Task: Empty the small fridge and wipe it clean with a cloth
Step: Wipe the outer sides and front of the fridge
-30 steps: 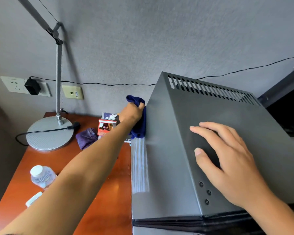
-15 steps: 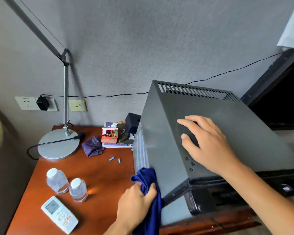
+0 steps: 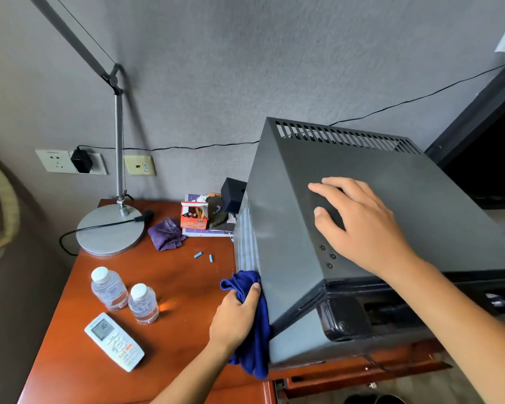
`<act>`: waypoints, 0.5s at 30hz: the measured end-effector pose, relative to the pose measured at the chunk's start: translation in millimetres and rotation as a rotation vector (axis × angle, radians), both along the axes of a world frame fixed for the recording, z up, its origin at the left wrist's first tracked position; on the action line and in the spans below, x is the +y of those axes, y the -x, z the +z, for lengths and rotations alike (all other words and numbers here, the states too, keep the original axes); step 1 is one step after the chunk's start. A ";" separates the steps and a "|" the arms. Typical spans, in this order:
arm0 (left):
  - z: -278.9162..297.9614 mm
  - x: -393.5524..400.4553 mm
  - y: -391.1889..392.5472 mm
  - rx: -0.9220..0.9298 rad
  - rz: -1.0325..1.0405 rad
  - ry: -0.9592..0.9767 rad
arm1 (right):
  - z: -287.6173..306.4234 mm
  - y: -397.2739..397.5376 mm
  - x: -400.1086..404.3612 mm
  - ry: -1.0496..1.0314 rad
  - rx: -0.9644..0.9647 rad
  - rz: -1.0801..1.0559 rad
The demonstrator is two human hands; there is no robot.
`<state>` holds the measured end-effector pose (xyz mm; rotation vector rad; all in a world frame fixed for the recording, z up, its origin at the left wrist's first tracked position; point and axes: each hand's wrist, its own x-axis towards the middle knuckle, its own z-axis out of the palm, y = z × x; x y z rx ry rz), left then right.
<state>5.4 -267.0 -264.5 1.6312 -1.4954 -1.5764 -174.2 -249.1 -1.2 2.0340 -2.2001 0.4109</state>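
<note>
The small grey fridge (image 3: 280, 237) stands on the right part of a red-brown wooden table (image 3: 172, 287), its door at the near side. My left hand (image 3: 236, 313) grips a dark blue cloth (image 3: 255, 342) and presses it against the fridge's left side wall near the front corner. Wet streaks run along that wall behind the cloth. My right hand (image 3: 359, 225) rests on the fridge's top with its fingers spread and lightly bent.
Left of the fridge the table holds two small water bottles (image 3: 123, 294), a white remote (image 3: 114, 341), a round lamp base (image 3: 110, 230), a purple rag (image 3: 166, 233), an orange box (image 3: 194, 217), and two blue bits (image 3: 204, 256). A dark screen (image 3: 484, 158) stands behind the fridge.
My left hand drew the blue cloth from the back of the fridge's left wall to the front corner, leaving wet streaks. The view pulled back. My right hand stayed on top.
</note>
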 end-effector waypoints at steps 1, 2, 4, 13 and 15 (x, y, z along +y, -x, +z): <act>-13.7 -7.2 0.9 -0.038 -0.011 -0.030 | 0.2 -0.3 -0.8 0.001 -0.001 0.001; -29.7 -15.5 2.3 -0.072 -0.029 -0.062 | 0.6 -0.8 -2.1 -0.001 -0.003 0.003; -58.7 -31.6 4.2 -0.143 -0.097 -0.128 | 1.8 -0.9 -4.0 -0.004 -0.011 0.007; -119.3 -53.4 18.0 -0.456 -0.300 -0.245 | 3.0 1.9 -6.2 -0.004 -0.070 0.013; -119.9 -54.5 16.4 -0.450 -0.313 -0.244 | 3.5 1.5 -5.6 -0.003 -0.077 0.011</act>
